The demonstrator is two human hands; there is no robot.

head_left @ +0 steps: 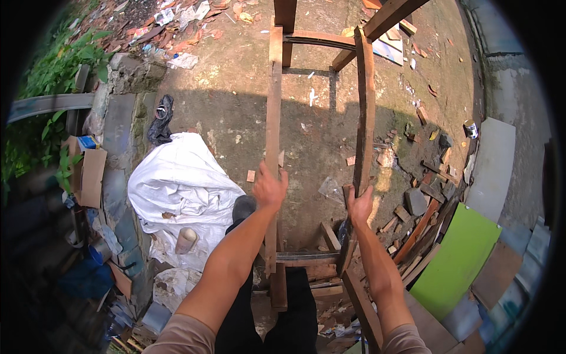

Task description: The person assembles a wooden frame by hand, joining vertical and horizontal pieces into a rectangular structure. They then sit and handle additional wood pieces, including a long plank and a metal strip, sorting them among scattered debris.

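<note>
Between my arms stands a wooden frame [273, 106] with two long side rails, a crosspiece at its far end and another near my legs. My left hand [270, 187] is closed around the left rail, about halfway along it. The right rail [364, 106] is in the grip of my right hand [358, 205], a little nearer to me. Legs of the frame reach past both ends. Parts of my fingers are hidden behind the rails.
A white woven sack [183, 171] lies on the ground at left, beside a broken wall [121, 118]. Wood scraps [415, 202] and a green board [457, 259] lie at right. A small can [470, 128] sits farther off. Litter [183, 35] covers the far left ground.
</note>
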